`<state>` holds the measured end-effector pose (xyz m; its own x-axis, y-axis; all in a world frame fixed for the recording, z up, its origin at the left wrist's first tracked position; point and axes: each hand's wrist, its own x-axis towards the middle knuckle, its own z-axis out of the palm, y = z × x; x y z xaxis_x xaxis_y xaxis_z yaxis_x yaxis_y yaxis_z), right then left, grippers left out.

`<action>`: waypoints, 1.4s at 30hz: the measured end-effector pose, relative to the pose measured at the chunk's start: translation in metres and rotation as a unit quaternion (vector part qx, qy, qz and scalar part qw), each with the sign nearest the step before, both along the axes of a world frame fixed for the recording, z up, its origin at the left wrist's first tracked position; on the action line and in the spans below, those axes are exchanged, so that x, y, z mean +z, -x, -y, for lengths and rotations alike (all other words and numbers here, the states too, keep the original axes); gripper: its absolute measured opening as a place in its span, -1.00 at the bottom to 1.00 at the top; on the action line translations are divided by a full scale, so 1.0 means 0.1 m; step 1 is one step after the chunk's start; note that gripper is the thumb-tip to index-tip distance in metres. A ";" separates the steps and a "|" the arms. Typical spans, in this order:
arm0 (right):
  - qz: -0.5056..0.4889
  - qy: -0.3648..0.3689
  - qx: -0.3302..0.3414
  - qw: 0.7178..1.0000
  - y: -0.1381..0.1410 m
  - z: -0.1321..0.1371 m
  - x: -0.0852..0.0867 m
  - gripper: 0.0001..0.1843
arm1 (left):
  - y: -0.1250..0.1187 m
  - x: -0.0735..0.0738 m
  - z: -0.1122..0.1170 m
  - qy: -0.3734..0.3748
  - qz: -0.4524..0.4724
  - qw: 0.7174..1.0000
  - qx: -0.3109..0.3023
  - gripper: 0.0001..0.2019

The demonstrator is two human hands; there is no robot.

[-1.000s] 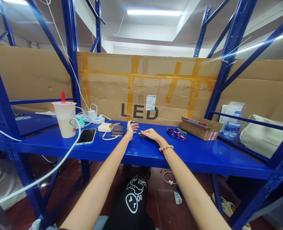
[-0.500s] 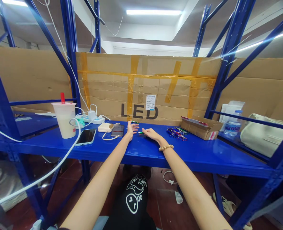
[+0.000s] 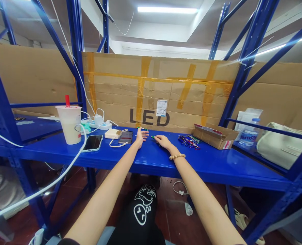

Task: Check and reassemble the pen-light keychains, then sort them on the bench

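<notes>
My left hand (image 3: pixel 141 136) hovers over or rests on the blue tabletop (image 3: pixel 151 160), its fingers stretched out and apart. Just beyond its fingertips is a thin green item (image 3: pixel 144 129); whether the hand touches it I cannot tell. My right hand (image 3: pixel 163 141), with a beaded bracelet on its wrist, is closed in a pinch. A small green piece (image 3: pixel 153 137) sticks out of its fingertips toward the left hand; most of it is hidden. Right of that hand lies a pile of small shiny blue, red and green pieces (image 3: pixel 189 142), too small to name surely.
An open cardboard box (image 3: pixel 214 136) stands right of the pile. To the left are a phone (image 3: pixel 92 143), a white power bank (image 3: pixel 112 133), a second dark device (image 3: pixel 126 137), a power strip (image 3: pixel 103 126) and a drink cup (image 3: pixel 69 126). A white cable (image 3: pixel 71 160) crosses the left foreground.
The right hand's fingers have curled in further, and less of the green piece shows beyond them. The left hand has stayed nearly in place. The view has shifted slightly.
</notes>
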<state>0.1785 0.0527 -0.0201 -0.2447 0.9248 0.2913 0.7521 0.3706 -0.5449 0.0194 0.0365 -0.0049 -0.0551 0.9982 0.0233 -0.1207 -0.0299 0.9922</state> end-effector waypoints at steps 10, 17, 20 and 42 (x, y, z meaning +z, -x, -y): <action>0.047 0.005 -0.305 0.951 -0.24 -0.08 -0.06 -0.68 | 0.01 0.00 -0.01 0.003 -0.009 1.000 -0.001 -0.70; 0.048 -0.020 -0.349 0.936 -0.25 -0.06 -0.06 -0.70 | 0.00 0.02 0.04 -0.004 -0.021 1.000 -0.001 -0.71; 0.056 -0.009 -0.371 0.927 -0.26 -0.08 -0.05 -0.71 | 0.00 0.01 0.05 -0.009 -0.030 0.999 -0.001 -0.71; 0.146 0.003 -0.041 0.988 0.24 -0.38 0.01 -0.69 | -0.15 -0.20 0.13 -0.113 -0.320 0.940 0.019 -0.75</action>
<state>0.1544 0.0904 -0.0189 -0.2413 0.9465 0.2142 0.9048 0.2992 -0.3029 0.0344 0.0233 -0.0249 0.0066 0.9612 0.2758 0.5054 -0.2412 0.8285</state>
